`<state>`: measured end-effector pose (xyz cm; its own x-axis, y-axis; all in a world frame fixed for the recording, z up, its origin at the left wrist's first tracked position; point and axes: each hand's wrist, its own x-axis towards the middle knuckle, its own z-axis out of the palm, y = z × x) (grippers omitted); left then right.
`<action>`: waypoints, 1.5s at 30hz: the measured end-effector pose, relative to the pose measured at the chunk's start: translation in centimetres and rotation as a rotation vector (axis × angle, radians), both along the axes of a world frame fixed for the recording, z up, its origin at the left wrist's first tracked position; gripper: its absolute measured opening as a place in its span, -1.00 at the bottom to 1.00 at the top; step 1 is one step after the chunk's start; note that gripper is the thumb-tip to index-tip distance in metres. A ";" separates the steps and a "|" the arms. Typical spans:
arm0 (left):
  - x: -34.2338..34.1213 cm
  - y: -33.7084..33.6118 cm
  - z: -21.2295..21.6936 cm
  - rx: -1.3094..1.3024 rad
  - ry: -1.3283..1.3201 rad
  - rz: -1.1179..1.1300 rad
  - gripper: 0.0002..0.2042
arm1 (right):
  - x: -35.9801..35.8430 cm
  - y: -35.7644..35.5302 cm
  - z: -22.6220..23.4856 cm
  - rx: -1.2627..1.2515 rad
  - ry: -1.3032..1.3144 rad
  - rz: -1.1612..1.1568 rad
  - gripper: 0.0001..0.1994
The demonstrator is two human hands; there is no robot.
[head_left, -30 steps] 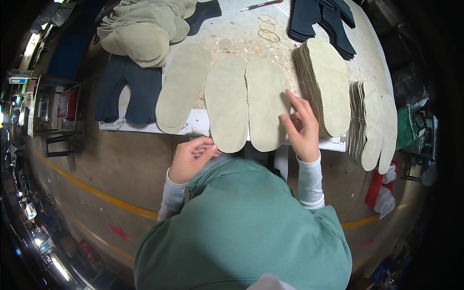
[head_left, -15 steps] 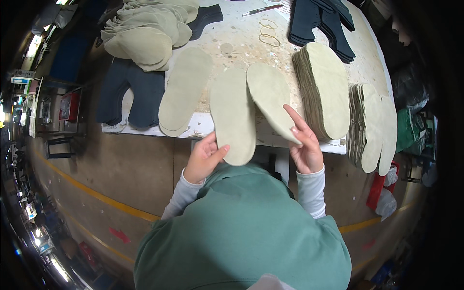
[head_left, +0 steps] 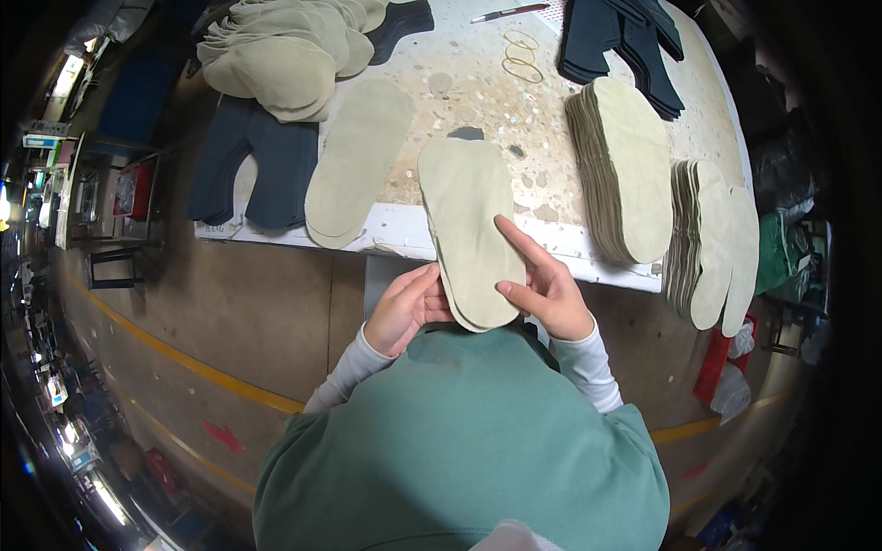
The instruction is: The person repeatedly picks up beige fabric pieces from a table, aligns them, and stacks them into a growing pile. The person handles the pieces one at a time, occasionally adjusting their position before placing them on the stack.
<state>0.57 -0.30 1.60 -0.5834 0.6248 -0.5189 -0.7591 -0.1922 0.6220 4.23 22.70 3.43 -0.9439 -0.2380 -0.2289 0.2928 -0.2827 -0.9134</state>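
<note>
Two beige insoles [head_left: 473,225] lie one on the other between my hands, over the table's near edge, almost lined up; the lower one peeks out along the left side. My right hand [head_left: 551,292] grips their right edge, thumb and index finger on the top face. At the lower left edge, my left hand [head_left: 404,308] holds the pair with its fingertips, some fingers passing underneath out of sight. Left of them a beige insole [head_left: 358,161] rests on the table, another edge showing beneath it. To the right stands a tall stack of beige insoles [head_left: 629,170].
A loose heap of beige insoles [head_left: 276,64] covers the far left, above dark blue cut pieces [head_left: 276,174]. More dark pieces [head_left: 634,50], rubber bands [head_left: 521,60] and a pen [head_left: 510,13] lie at the back. Another insole stack [head_left: 703,243] leans at the right edge.
The right insole, angled away half a second ago, now lies over the left one. My right hand has moved left with it, and the pair sits slightly nearer to me.
</note>
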 end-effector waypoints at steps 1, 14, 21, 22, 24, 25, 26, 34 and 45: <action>0.0 0.0 0.0 0.022 -0.008 -0.003 -0.56 | 0.2 0.2 0.2 0.003 -0.009 0.026 -0.27; 0.1 0.5 -0.4 0.023 -0.054 -0.005 -0.60 | 0.7 0.1 0.5 0.687 0.267 -0.316 -0.64; -0.2 2.2 1.0 -0.019 0.099 -0.326 -0.64 | -2.5 2.0 1.5 0.625 0.338 -0.005 -0.48; -0.6 2.1 1.3 -0.043 0.204 -0.380 -0.64 | -2.7 2.7 2.4 0.768 0.407 0.052 -0.46; -1.2 1.6 2.0 -0.159 0.475 -0.351 -0.66 | -3.5 3.6 4.1 0.968 0.534 0.096 -0.38; -1.5 1.2 2.2 -0.237 0.607 -0.199 -0.70 | -4.2 4.1 4.9 1.019 0.623 0.117 -0.39; -2.0 0.8 2.3 -0.277 0.719 -0.060 -0.71 | -4.4 4.8 5.8 1.005 0.655 0.113 -0.39; -6.2 -3.1 2.5 -1.128 1.488 0.315 -0.70 | -4.7 11.0 8.3 0.923 0.735 -0.341 -0.52; -6.5 -4.1 1.0 -1.273 1.559 0.222 -0.67 | -3.6 15.2 1.3 0.684 0.457 -0.605 -0.58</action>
